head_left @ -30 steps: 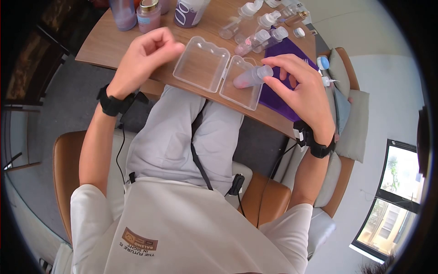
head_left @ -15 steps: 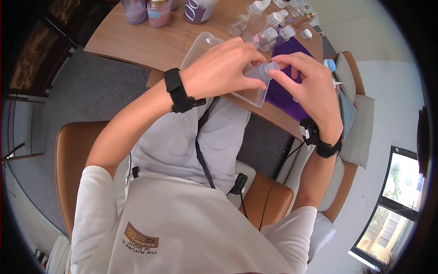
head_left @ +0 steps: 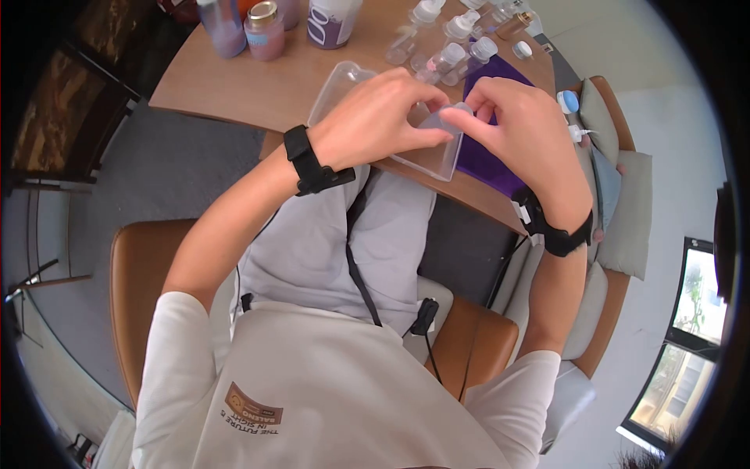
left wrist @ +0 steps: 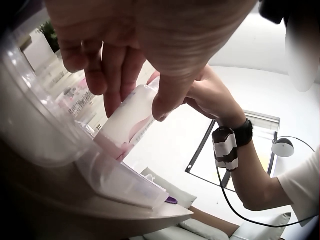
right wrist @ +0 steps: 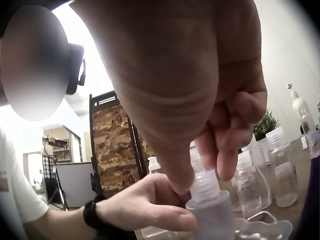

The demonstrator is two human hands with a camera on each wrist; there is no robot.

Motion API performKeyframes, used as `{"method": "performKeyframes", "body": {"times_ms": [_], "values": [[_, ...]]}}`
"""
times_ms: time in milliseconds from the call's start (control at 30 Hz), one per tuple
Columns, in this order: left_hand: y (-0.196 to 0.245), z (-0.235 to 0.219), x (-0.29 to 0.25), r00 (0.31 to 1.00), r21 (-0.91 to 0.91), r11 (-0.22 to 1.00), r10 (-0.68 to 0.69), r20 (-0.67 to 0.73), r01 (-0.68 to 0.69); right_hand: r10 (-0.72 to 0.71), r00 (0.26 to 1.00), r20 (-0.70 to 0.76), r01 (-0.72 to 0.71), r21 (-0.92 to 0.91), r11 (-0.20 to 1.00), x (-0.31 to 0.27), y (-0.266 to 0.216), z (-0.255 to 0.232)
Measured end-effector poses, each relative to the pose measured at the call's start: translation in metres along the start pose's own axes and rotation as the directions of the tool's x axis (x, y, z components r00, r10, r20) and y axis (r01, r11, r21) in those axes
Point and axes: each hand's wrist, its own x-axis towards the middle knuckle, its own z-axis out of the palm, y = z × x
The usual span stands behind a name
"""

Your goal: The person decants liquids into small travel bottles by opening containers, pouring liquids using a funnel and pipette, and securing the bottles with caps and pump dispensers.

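A small translucent bottle (left wrist: 125,122) with a pink print is held between both hands, tilted over the open clear plastic case (head_left: 439,169). My left hand (head_left: 375,113) holds its body between thumb and fingers. With thumb and fingertips, my right hand (head_left: 523,129) pinches the clear ribbed cap (right wrist: 205,185). In the head view the hands cover most of the bottle and part of the case. The case lies near the table's front edge, its wall (left wrist: 120,177) just below the bottle in the left wrist view.
Several clear bottles (head_left: 449,66) stand behind the hands. A purple mat (head_left: 486,166) lies right of the case. Toward the back left are a gold-lidded pink jar (head_left: 266,35), a blue-pink tumbler (head_left: 223,31) and a white-and-purple cup (head_left: 332,23).
My left hand has moved right from beside the case's lid and taken hold of the bottle's body. The right hand stays at the cap, its thumb now lying further across the top.
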Motion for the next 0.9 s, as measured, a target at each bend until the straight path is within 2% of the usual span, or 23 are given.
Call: {"method": "performKeyframes", "body": {"times_ms": [100,200,300,400,500,600,633,733,767,833,900], "values": [[-0.001,0.000,0.002,1.000,-0.008,1.000,0.025,0.001,-0.025,0.088,0.994,0.060,-0.071,-0.241,0.968,0.006,-0.005,0.000],[0.007,-0.006,0.005,0.998,0.003,1.000,-0.031,0.063,0.031,-0.012,0.993,-0.120,0.015,0.030,0.999,0.001,0.000,-0.003],[0.004,0.000,0.005,0.999,-0.040,0.999,-0.023,0.029,0.025,-0.215,0.940,-0.266,0.278,0.224,0.934,-0.001,0.012,0.003],[0.004,0.001,0.005,1.000,-0.029,1.000,0.002,0.009,-0.002,-0.253,0.948,-0.192,0.290,0.193,0.937,-0.001,0.018,0.005],[0.010,-0.004,0.007,1.000,-0.004,1.000,-0.011,0.024,0.011,-0.054,0.998,-0.009,0.055,0.091,0.994,0.000,0.008,-0.003],[0.019,-0.009,0.006,0.995,0.024,0.998,-0.064,0.074,0.063,0.028,0.996,0.083,-0.021,-0.080,0.997,0.005,0.004,-0.006],[0.022,-0.010,0.006,0.992,0.035,0.996,-0.088,0.091,0.085,0.027,0.997,0.077,-0.023,-0.063,0.998,0.005,0.008,-0.004],[0.026,-0.008,0.007,0.986,0.000,0.990,-0.139,0.087,0.140,-0.163,0.980,-0.114,0.182,0.178,0.967,-0.005,0.017,0.000],[0.024,-0.005,0.007,0.992,0.001,0.993,-0.117,0.057,0.117,-0.207,0.971,-0.118,0.229,0.227,0.947,-0.008,0.019,0.000],[0.018,0.000,0.006,0.998,0.007,0.998,-0.069,0.004,0.069,-0.121,0.993,-0.019,0.122,0.226,0.966,-0.010,0.018,-0.004],[0.016,0.001,0.007,0.997,0.026,0.997,-0.068,0.024,0.067,-0.033,0.996,0.082,0.019,0.161,0.987,-0.009,0.013,-0.008]]}}
